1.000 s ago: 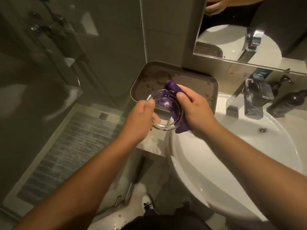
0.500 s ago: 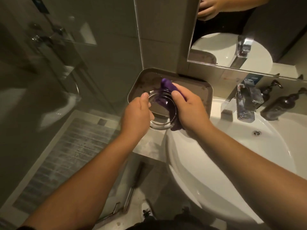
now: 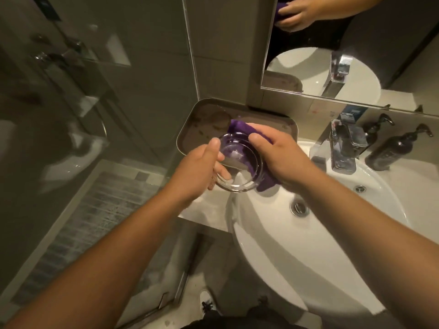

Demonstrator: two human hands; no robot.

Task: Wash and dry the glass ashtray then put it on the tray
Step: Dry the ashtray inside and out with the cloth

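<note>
**Glass ashtray held over the basin's edge, purple cloth against it**

Clear glass, round and thick-walled, the ashtray point(image 3: 240, 166) sits at the centre of the frame, lifted between both hands above the left rim of the white sink point(image 3: 332, 245) and just in front of the tray point(image 3: 190, 129). The left hand point(image 3: 202, 172) grips its left side, thumb on the rim and fingers curled underneath. The right hand point(image 3: 282, 155) clasps a purple cloth point(image 3: 240, 128) against the ashtray's right and far side, thumb pressed along the upper rim; cloth shows above and below the hand. The metal tray lies up and left of the sink, its brown floor blotched. A chrome tap point(image 3: 344, 148) and two dark pump bottles point(image 3: 399, 146) stand at the right of the frame.
</note>
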